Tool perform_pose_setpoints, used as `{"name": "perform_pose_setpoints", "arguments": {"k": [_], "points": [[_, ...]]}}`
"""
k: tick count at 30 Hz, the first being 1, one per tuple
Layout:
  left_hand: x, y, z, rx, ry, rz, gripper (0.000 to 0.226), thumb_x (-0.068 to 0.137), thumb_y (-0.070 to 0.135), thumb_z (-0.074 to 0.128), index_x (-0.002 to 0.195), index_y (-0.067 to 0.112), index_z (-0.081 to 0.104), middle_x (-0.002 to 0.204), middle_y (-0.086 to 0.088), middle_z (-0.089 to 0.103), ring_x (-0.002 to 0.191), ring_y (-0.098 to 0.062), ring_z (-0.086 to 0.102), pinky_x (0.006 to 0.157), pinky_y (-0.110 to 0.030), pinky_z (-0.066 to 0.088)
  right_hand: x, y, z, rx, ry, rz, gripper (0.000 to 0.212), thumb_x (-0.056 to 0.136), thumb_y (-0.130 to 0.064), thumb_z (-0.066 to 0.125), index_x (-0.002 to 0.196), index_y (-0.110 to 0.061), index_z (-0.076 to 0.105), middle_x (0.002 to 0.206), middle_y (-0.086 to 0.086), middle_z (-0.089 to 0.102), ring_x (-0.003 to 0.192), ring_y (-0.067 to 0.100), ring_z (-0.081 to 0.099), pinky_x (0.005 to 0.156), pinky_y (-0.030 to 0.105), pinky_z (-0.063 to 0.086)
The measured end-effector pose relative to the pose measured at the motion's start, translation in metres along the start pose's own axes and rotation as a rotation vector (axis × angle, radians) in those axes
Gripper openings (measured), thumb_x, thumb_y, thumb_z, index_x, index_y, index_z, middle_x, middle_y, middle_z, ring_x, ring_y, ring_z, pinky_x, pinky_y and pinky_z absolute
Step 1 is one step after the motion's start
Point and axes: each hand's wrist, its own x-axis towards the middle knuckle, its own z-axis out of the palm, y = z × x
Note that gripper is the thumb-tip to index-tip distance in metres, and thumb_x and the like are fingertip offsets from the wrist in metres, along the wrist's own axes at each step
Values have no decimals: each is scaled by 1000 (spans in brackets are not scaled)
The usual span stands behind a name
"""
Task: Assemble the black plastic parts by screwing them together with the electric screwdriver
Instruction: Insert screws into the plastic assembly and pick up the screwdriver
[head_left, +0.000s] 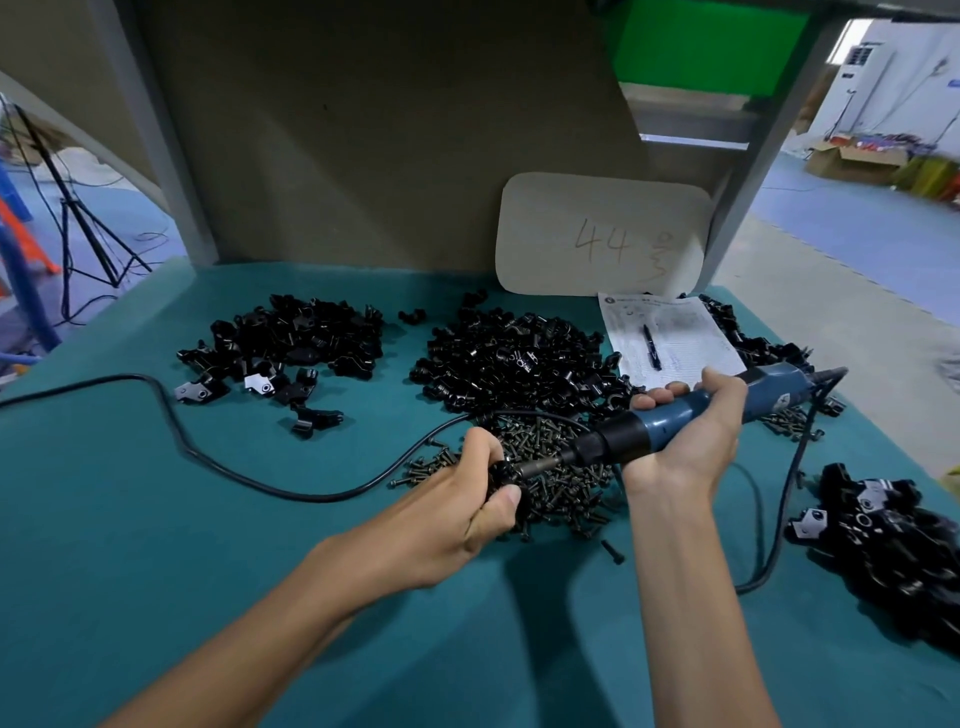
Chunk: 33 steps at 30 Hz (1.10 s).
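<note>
Left hand (467, 501) grips black part (521, 508), fingers curled round it, held just above screw pile (566, 499). Right hand (685, 434) wraps blue screwdriver (644, 431), tool near-level, bit tip at the part. Cord (208, 452) loops over teal tabletop (156, 545). Loose part piles: far left (291, 343), centre (514, 358), near right (893, 556). Paper (691, 332) with pen (652, 347) lies beyond right hand. Card marked 44 (602, 234) leans on back wall.

Black part (500, 470) mostly behind left fingers (480, 444)
</note>
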Motion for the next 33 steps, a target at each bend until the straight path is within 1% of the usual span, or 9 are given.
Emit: {"name": "perform_pose_setpoints", "arguments": {"k": [8, 12, 14, 17, 19, 24, 28, 31, 33], "points": [[1, 6, -1, -4, -38, 24, 22, 99, 64, 32, 107, 44, 28, 65, 14, 38, 54, -9, 33, 43, -37, 33, 4, -4, -4, -8, -29, 40, 22, 87, -15, 67, 97, -13, 47, 69, -2, 53, 54, 12, 51, 49, 24, 47], [0, 8, -2, 34, -43, 25, 22, 99, 63, 32, 110, 45, 26, 68, 9, 36, 56, -11, 35, 45, -37, 34, 6, -9, -7, -34, -16, 10, 34, 87, -17, 75, 106, -14, 46, 68, -1, 56, 54, 12, 54, 51, 25, 50], [-2, 8, -4, 42, -35, 10, 24, 98, 64, 31, 109, 43, 26, 68, 8, 35, 58, -11, 36, 48, -35, 36, 10, -13, -10, -110, -23, -20, 46, 86, -12, 78, 113, -16, 40, 78, 3, 60, 55, 12, 57, 53, 27, 53], [-3, 7, -5, 73, -16, -6, 33, 96, 65, 28, 107, 35, 25, 69, 8, 35, 57, -6, 34, 51, -28, 33, 17, -20, -18, -252, -24, -26, 56, 88, 2, 71, 119, -22, 31, 106, 14, 57, 60, 15, 61, 57, 29, 55], [-3, 9, -5, 68, -8, -17, 36, 95, 66, 27, 107, 33, 24, 68, 7, 35, 57, -6, 34, 51, -28, 32, 19, -21, -25, -300, -9, -31, 58, 90, 4, 69, 123, -23, 30, 112, 16, 56, 61, 15, 63, 58, 29, 56], [-3, 15, -9, 52, -13, -40, 36, 94, 67, 26, 108, 34, 24, 69, 6, 37, 60, -16, 37, 52, -45, 39, 19, -19, -48, -382, 5, -65, 59, 91, -1, 73, 123, -28, 31, 125, 15, 58, 73, 19, 74, 61, 30, 58], [-4, 17, -9, 46, -17, -26, 30, 95, 68, 26, 108, 41, 25, 67, 7, 36, 58, -15, 35, 51, -42, 34, 22, -22, -64, -415, 11, -75, 54, 92, -1, 72, 115, -28, 32, 124, 13, 58, 82, 24, 74, 62, 33, 59], [-3, 18, -7, 63, -6, -33, 37, 93, 69, 25, 107, 35, 24, 69, 8, 36, 58, -7, 33, 53, -32, 33, 25, -24, -79, -439, 42, -79, 53, 91, -1, 73, 111, -29, 32, 115, 12, 61, 78, 20, 72, 64, 36, 61], [-3, 19, -7, 78, -6, -38, 38, 93, 69, 24, 108, 34, 23, 70, 8, 37, 59, -7, 34, 54, -31, 34, 27, -28, -89, -516, 59, -73, 54, 90, -5, 75, 112, -31, 34, 111, 8, 62, 72, 17, 72, 69, 40, 62]]}}
